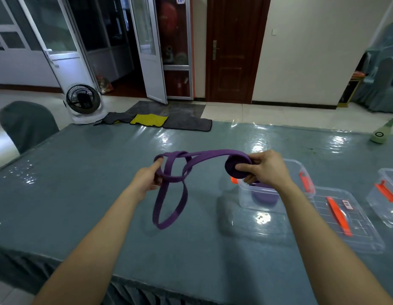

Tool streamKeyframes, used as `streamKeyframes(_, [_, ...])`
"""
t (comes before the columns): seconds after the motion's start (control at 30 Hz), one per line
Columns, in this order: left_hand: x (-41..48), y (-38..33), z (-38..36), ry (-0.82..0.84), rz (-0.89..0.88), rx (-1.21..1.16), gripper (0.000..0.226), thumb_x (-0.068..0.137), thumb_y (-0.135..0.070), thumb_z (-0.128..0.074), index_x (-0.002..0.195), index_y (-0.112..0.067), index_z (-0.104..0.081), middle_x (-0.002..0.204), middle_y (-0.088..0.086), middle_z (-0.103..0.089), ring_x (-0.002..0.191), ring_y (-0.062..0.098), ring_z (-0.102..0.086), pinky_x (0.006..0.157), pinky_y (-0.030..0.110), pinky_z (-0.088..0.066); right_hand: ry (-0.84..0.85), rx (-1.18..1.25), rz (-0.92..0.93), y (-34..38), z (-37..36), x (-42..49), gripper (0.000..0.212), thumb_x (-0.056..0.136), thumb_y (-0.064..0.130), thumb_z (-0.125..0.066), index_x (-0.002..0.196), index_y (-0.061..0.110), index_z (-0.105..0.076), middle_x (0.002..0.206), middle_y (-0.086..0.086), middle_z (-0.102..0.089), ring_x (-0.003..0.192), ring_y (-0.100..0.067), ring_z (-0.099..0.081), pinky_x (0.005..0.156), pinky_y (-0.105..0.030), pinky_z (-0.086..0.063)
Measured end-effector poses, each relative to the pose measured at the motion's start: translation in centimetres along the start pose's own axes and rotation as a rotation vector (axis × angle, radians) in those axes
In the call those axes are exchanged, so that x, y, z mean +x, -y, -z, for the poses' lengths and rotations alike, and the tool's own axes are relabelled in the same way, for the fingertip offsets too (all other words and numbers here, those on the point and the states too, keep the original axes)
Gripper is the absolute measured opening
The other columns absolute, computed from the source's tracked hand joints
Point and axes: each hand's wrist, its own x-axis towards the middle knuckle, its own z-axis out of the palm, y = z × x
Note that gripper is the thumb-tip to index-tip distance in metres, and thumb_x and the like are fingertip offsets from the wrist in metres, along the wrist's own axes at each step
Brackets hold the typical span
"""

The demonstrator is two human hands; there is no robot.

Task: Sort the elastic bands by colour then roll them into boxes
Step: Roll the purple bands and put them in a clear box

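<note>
A: Where is the band [213,154]?
B: Above the table [81,194], stretched between the left hand [147,179] and the right hand [266,168], which holds its rolled end over a box [248,201].
A: Right of that box?
B: A lid [345,216] flat on the table, then a second box [387,194]. Behind the table, a fan [83,102] on the floor; a chair [26,124] at the left.

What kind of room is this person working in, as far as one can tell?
Probably a function or meeting room. A long table under cloth and clear plastic, chairs in fitted fabric covers, and a floor fan by glass doors suggest it.
</note>
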Motion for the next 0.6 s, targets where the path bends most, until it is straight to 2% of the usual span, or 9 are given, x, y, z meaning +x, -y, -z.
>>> streamKeyframes(0.07, [-0.2, -0.9, 0.7, 0.038, -0.004, -0.005, 0.046, 0.095, -0.063, -0.073, 0.092, -0.017, -0.068, 0.068, 0.001, -0.068, 0.073, 0.022, -0.068, 0.086, 0.042, -0.052, -0.001, 0.015, -0.003, -0.1, 0.0, 0.0, 0.018, 0.080, 0.028, -0.096, 0.087, 0.018, -0.084, 0.066, -0.015, -0.076, 0.061, -0.035, -0.078, 0.069, -0.062, -0.062])
streamKeyframes(0.13, [-0.9, -1.8, 1.0, 0.106, 0.031, -0.088, 0.037, 0.094, -0.058, -0.077, 0.097, -0.021, -0.073, 0.063, -0.002, -0.057, 0.064, 0.019, -0.059, 0.077, 0.038, -0.050, 0.002, 0.033, 0.005, 0.0, -0.2, -0.2, 0.016, 0.080, 0.024, -0.096, 0.090, 0.018, -0.085, 0.068, -0.015, -0.077, 0.064, -0.039, -0.079, 0.062, -0.045, -0.065])
streamKeyframes(0.2, [-1.4, -2.7, 0.6, 0.115, -0.013, 0.040, 0.045, 0.093, -0.066, -0.075, 0.088, -0.023, -0.083, 0.064, 0.003, -0.061, 0.067, 0.023, -0.063, 0.076, 0.037, -0.051, 0.016, 0.034, 0.018, 0.1, -0.5, -0.5, 0.018, 0.081, 0.021, -0.095, 0.096, 0.017, -0.086, 0.071, -0.013, -0.079, 0.064, -0.036, -0.079, 0.063, -0.041, -0.067])
streamKeyframes(0.27, [-2.3, -3.7, 0.5, 0.089, -0.094, 0.149, 0.060, 0.088, -0.079, -0.071, 0.087, -0.020, -0.082, 0.080, 0.007, -0.075, 0.087, 0.029, -0.074, 0.090, 0.044, -0.055, 0.045, 0.001, 0.034, 0.4, -1.1, -0.7, 0.016, 0.083, 0.020, -0.094, 0.096, 0.017, -0.085, 0.071, -0.012, -0.079, 0.061, -0.031, -0.079, 0.066, -0.042, -0.068])
streamKeyframes(0.37, [-2.8, -4.0, 0.9, 0.352, -0.099, -0.108, 0.061, 0.094, -0.076, -0.064, 0.104, -0.018, -0.075, 0.112, 0.012, -0.080, 0.113, 0.032, -0.075, 0.111, 0.054, -0.049, 0.072, -0.022, 0.031, 0.5, -1.9, -0.9, 0.015, 0.084, 0.021, -0.093, 0.094, 0.014, -0.084, 0.070, -0.013, -0.078, 0.061, -0.030, -0.079, 0.067, -0.042, -0.068])
streamKeyframes(0.4, [-2.9, -3.7, 1.1, 0.499, -0.095, -0.185, 0.058, 0.100, -0.068, -0.064, 0.122, -0.015, -0.074, 0.127, 0.019, -0.076, 0.123, 0.034, -0.072, 0.115, 0.054, -0.046, 0.072, -0.016, 0.025, 0.5, -2.0, -0.9, 0.015, 0.084, 0.022, -0.093, 0.094, 0.014, -0.084, 0.070, -0.012, -0.079, 0.062, -0.030, -0.079, 0.068, -0.042, -0.069])
streamKeyframes(0.47, [-3.0, -2.4, 0.8, 0.723, -0.149, -0.134, 0.056, 0.106, -0.030, -0.069, 0.158, -0.018, -0.052, 0.154, 0.025, -0.060, 0.139, 0.035, -0.062, 0.122, 0.050, -0.039, 0.070, 0.001, 0.014, 0.6, -2.0, -0.8, 0.016, 0.084, 0.025, -0.093, 0.095, 0.016, -0.084, 0.070, -0.012, -0.079, 0.062, -0.030, -0.080, 0.069, -0.041, -0.069])
streamKeyframes(0.53, [-3.0, -0.8, 0.0, 0.837, -0.197, 0.075, 0.087, 0.096, 0.012, -0.066, 0.167, -0.031, -0.039, 0.159, 0.017, -0.059, 0.137, 0.031, -0.062, 0.118, 0.042, -0.043, 0.064, 0.023, 0.004, 0.6, -1.8, -0.6, 0.019, 0.083, 0.027, -0.094, 0.097, 0.017, -0.084, 0.072, -0.013, -0.079, 0.064, -0.031, -0.080, 0.069, -0.040, -0.068])
streamKeyframes(0.6, [-3.0, 0.1, -0.7, 0.810, -0.237, 0.306, 0.096, 0.090, 0.024, -0.066, 0.164, -0.034, -0.043, 0.151, 0.009, -0.067, 0.133, 0.029, -0.068, 0.111, 0.037, -0.052, 0.047, 0.051, -0.011, 0.4, -1.6, -0.4, 0.022, 0.082, 0.025, -0.095, 0.099, 0.015, -0.085, 0.072, -0.014, -0.079, 0.064, -0.033, -0.080, 0.067, -0.039, -0.068])
